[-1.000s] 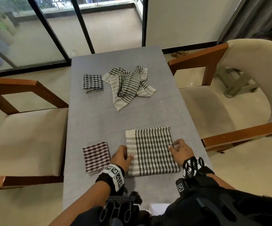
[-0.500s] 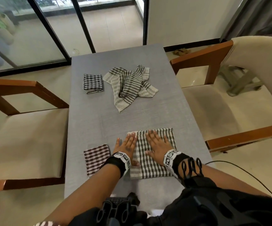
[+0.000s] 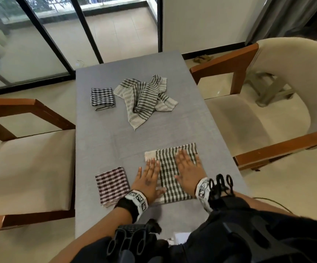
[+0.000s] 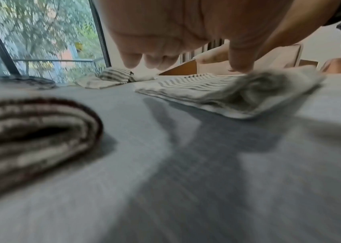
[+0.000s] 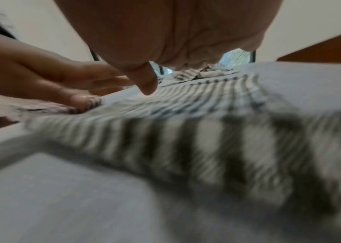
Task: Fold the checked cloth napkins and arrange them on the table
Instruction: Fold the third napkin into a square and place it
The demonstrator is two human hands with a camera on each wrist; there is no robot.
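two flat hands press the black-checked napkin (image 3: pixel 171 179) near the counter's (image 3: pixel 104 141) near edge: the left grip (image 3: pixel 148 180), fingers straight and spread, lies on its left border, and the right grip (image 3: pixel 189 170), equally unclenched, lies on its middle. just left of it sits a folded maroon-checked napkin (image 3: pixel 112 184). toward the far edge lie a folded dark-checked napkin (image 3: pixel 102 98) and a crumpled striped napkin (image 3: pixel 144 99).

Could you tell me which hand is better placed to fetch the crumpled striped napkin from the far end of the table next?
Probably the right hand: the crumpled napkin lies ahead of it, right of the table's middle. The left hand sits further left, nearer the folded red-checked napkin.
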